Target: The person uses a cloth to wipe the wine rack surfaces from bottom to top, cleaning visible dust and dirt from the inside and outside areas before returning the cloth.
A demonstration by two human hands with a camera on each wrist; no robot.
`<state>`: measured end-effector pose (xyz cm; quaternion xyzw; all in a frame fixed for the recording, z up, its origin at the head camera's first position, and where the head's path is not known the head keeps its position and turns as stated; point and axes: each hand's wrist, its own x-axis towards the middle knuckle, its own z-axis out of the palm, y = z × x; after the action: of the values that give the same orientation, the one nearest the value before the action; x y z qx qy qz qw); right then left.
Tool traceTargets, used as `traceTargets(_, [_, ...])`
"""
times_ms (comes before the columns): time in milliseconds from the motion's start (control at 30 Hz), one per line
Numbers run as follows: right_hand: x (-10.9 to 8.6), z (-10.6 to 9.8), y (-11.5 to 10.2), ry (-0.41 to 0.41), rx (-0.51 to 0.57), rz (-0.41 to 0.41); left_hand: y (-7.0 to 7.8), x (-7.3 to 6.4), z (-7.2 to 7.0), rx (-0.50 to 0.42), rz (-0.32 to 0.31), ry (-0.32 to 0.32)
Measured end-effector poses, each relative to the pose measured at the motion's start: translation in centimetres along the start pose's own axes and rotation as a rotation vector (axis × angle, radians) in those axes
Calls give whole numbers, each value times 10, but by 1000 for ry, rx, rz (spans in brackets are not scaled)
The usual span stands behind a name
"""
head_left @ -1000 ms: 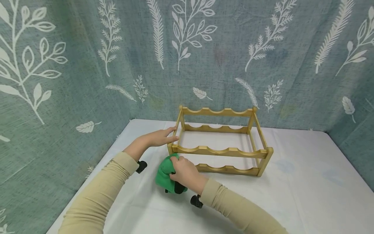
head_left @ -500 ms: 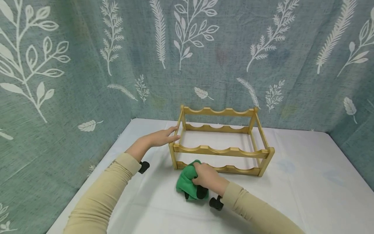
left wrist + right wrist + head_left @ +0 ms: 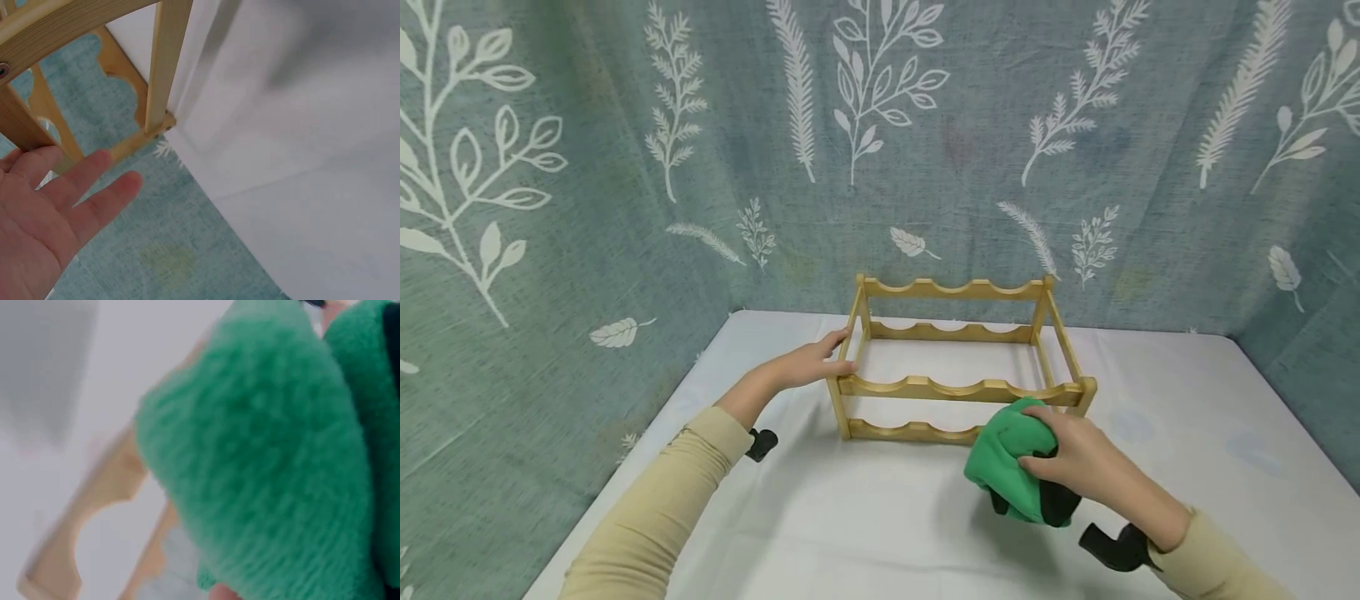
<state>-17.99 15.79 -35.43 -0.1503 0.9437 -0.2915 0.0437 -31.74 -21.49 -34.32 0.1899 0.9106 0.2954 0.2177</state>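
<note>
A light wooden rack (image 3: 958, 388) with scalloped rails stands on the white-covered table. At its left end my left hand (image 3: 801, 364) touches the side rail, with thumb and fingers spread. In the left wrist view, the left hand's fingers (image 3: 103, 209) are extended, and one or two touch the wood. My right hand (image 3: 1086, 454) grips a bunched green fluffy cloth (image 3: 1011, 454) with black patches. The cloth is in front of the rack's right front corner and hides part of the lower rail. Close up in the right wrist view, the green cloth (image 3: 262, 456) covers most of the right hand.
The white tablecloth (image 3: 850, 517) spreads around the rack. A grey-green curtain (image 3: 970, 150) with white leaf prints hangs behind and at both sides. A black wrist camera (image 3: 1116, 546) sits beneath the right wrist.
My right hand has carried the green cloth from the rack's left front corner rightward along the front to its right end. The left hand stays at the left side rail.
</note>
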Motion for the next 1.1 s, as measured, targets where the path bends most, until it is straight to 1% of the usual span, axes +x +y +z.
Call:
traceTargets(100, [-14, -27, 7, 64, 16, -13, -2, 0, 1, -25, 7, 9])
traceTargets(200, [-21, -54, 15, 134, -28, -7, -5, -1, 2, -42, 9, 22])
traceTargets(300, [-21, -78, 26, 205, -71, 12, -7, -1, 3, -42, 15, 26])
traceTargets(400, [-17, -94, 40, 275, -93, 41, -6, -3, 5, -42, 18, 20])
traceTargets(500, [-12, -98, 52, 288, -112, 70, -3, -4, 7, -42, 18, 9])
traceTargets(600, [-9, -95, 61, 231, -124, 97, 1, -6, 10, -38, 22, -3])
traceTargets(700, [-9, -91, 68, 185, -114, 114, 6, -8, 13, -31, 20, -4])
traceTargets(867, [-13, -91, 73, 159, -115, 124, 11, -12, 18, 18, 12, 5])
traceTargets(1033, [-19, -92, 77, 147, -126, 132, 15, -14, 22, 46, 12, -12])
traceTargets(1100, [-21, -92, 78, 154, -117, 139, 17, -16, 22, 94, 13, 4])
